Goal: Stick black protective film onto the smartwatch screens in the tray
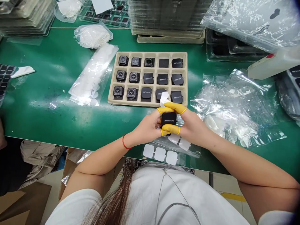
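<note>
Both hands meet at the table's near edge around a small black watch body (169,119) with white lettering on its face. My left hand (147,126) pinches its left side, my right hand (190,125) its right side; yellow finger cots cover the fingertips. A bit of white film or cloth (164,97) sticks up behind the fingers. Just beyond lies a beige pulp tray (147,102) with watch bodies in its cells, some face down showing sensors, others with lettered film on the screen.
A sheet of white square stickers (160,154) lies under the hands. A clear bag of round white pads (93,73) lies left of the tray. Crumpled clear plastic bags (231,107) lie to the right. Stacked trays (168,18) line the back edge.
</note>
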A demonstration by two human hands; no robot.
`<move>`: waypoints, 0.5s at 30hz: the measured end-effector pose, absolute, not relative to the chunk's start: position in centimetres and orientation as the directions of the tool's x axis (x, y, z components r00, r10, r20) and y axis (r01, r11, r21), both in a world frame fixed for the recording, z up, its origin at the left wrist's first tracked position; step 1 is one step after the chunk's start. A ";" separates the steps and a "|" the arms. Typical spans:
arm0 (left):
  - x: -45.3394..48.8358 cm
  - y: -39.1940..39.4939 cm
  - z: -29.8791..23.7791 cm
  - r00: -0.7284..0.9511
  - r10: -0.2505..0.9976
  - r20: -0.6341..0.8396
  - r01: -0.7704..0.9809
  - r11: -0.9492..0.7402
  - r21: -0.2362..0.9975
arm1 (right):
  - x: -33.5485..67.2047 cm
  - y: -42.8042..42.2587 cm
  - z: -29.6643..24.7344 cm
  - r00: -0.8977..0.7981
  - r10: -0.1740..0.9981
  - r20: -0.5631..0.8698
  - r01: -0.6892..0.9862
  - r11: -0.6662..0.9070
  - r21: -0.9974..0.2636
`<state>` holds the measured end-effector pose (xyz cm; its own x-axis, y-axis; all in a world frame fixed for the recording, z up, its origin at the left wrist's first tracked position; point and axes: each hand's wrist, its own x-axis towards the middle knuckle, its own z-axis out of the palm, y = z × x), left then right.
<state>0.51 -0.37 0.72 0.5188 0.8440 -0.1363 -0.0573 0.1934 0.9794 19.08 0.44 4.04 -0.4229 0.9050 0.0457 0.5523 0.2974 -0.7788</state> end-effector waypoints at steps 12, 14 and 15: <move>0.1 -0.3 2.0 0.481 0.857 -0.185 -0.022 0.223 0.975 | 16.0 21.1 3.1 -0.148 0.965 0.216 0.905 0.220 -0.365; 0.0 -0.3 2.1 0.496 0.852 -0.169 0.002 0.194 0.981 | 15.1 22.8 2.3 -0.175 0.964 0.201 0.921 0.233 -0.312; -0.1 -0.4 2.1 0.502 0.849 -0.164 0.009 0.185 0.983 | 14.6 23.3 1.9 -0.197 0.957 0.211 0.917 0.256 -0.307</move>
